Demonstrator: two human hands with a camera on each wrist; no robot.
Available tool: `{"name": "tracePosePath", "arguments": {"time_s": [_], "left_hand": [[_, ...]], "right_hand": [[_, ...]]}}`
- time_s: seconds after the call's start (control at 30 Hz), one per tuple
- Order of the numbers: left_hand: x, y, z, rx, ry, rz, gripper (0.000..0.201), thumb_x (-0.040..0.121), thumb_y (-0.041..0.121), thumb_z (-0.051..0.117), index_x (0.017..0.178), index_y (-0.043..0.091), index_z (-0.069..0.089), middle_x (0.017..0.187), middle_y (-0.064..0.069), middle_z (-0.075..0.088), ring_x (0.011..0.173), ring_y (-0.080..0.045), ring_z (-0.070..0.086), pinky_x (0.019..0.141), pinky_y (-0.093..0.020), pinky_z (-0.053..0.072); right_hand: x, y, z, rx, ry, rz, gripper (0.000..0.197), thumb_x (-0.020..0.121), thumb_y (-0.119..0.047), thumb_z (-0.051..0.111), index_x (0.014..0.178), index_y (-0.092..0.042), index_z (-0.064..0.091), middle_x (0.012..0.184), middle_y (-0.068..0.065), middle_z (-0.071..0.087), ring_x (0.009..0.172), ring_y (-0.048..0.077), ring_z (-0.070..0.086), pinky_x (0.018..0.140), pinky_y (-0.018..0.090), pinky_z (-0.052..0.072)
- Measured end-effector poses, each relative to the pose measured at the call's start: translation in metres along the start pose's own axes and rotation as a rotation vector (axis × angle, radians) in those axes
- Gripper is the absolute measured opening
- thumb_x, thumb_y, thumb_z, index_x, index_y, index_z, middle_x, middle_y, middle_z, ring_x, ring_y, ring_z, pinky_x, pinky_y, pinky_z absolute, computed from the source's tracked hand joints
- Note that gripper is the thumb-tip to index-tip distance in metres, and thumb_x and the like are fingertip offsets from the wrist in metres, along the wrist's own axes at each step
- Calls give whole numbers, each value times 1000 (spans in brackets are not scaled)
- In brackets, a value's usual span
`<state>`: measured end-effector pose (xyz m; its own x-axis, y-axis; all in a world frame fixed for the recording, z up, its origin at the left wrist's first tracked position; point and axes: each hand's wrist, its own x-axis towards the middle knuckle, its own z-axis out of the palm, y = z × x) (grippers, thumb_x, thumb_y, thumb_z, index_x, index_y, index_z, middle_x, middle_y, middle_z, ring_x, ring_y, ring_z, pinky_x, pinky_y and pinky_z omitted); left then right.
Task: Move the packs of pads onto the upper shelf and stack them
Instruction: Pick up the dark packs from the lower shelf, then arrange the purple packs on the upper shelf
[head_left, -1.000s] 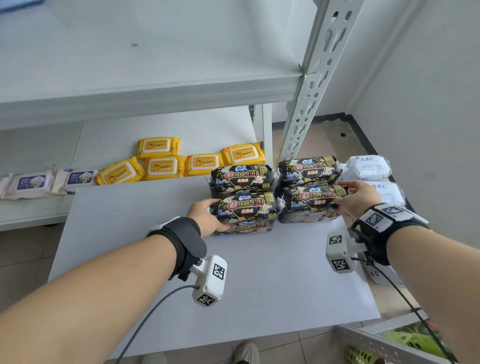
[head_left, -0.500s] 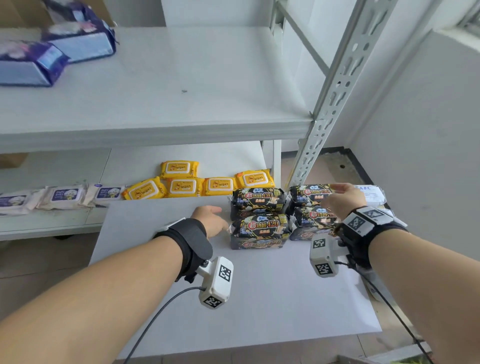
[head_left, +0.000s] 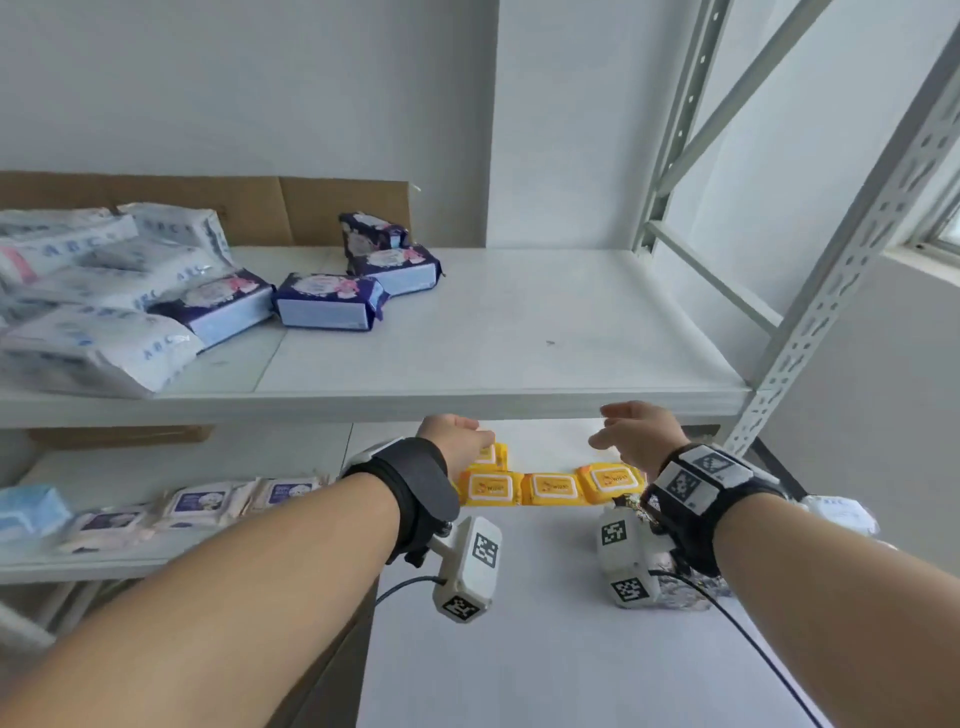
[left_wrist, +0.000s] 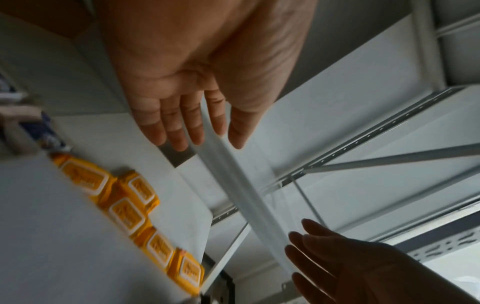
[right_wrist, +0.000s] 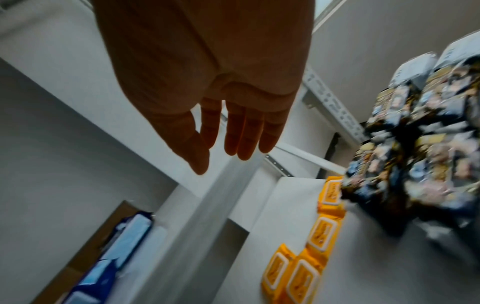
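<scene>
Both my hands hover empty just under the front edge of the upper shelf (head_left: 519, 332). My left hand (head_left: 457, 441) has its fingers straight in the left wrist view (left_wrist: 205, 135). My right hand (head_left: 639, 434) is spread loosely, also with nothing in it (right_wrist: 223, 158). The black packs of pads (right_wrist: 415, 164) stand stacked on the white board below, to the right of my right hand. In the head view only a sliver of the black packs (head_left: 691, 587) shows behind my right wrist. The right half of the upper shelf is bare.
Purple packs (head_left: 327, 301) and white ABC packs (head_left: 93, 301) lie on the upper shelf's left half, with cardboard (head_left: 311, 208) behind. Yellow wipes packs (head_left: 545, 488) line the lower shelf. A perforated metal upright (head_left: 841, 270) stands at the right corner.
Both hands have let go of the black packs and risen from the board to the upper shelf's front edge. The head view has tilted up.
</scene>
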<state>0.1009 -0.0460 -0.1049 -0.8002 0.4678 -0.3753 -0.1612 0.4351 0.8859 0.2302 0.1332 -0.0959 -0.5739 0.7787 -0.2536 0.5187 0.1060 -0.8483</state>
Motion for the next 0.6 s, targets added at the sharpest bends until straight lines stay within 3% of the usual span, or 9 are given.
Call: {"name": "tracePosePath", "arguments": {"time_s": [0.07, 0.17, 0.3, 0.47, 0.6], "left_hand": [[2, 11, -35, -10, 11, 35, 35, 86, 17, 65, 119, 8, 59, 96, -6, 61, 82, -17, 58, 77, -24, 45], [7, 28, -80, -13, 52, 76, 34, 85, 19, 66, 118, 10, 60, 89, -2, 60, 72, -11, 53, 59, -19, 41], [14, 37, -109, -32, 61, 46, 37, 85, 20, 66, 121, 11, 59, 119, -9, 62, 93, -19, 55, 77, -26, 42], [18, 29, -76, 26, -44, -15, 40, 85, 17, 66, 123, 10, 57, 116, -8, 62, 99, -18, 58, 78, -24, 41], [18, 7, -14, 204, -177, -20, 44, 82, 14, 68, 124, 8, 57, 126, -12, 61, 116, -26, 59, 92, -31, 48]], "right_hand": [[-8, -25, 22, 26, 8, -17, 46, 72, -1, 73, 115, -16, 64, 102, 0, 62, 101, 21, 59, 95, 38, 49], [-15, -56, 47, 47, -9, -35, 44, 73, -1, 74, 113, -17, 64, 99, 0, 61, 99, 19, 58, 96, 37, 49], [-17, -83, 63, 46, -23, -68, 42, 72, 0, 74, 110, -17, 65, 100, 0, 62, 100, 19, 58, 92, 34, 50], [-13, -60, 49, 13, -5, -2, 44, 71, 2, 74, 111, -14, 65, 101, 3, 64, 96, 18, 59, 84, 30, 48], [-11, 4, 6, -105, 70, 112, 49, 71, 1, 75, 117, -11, 65, 96, 4, 63, 85, 17, 59, 74, 27, 48]]}}
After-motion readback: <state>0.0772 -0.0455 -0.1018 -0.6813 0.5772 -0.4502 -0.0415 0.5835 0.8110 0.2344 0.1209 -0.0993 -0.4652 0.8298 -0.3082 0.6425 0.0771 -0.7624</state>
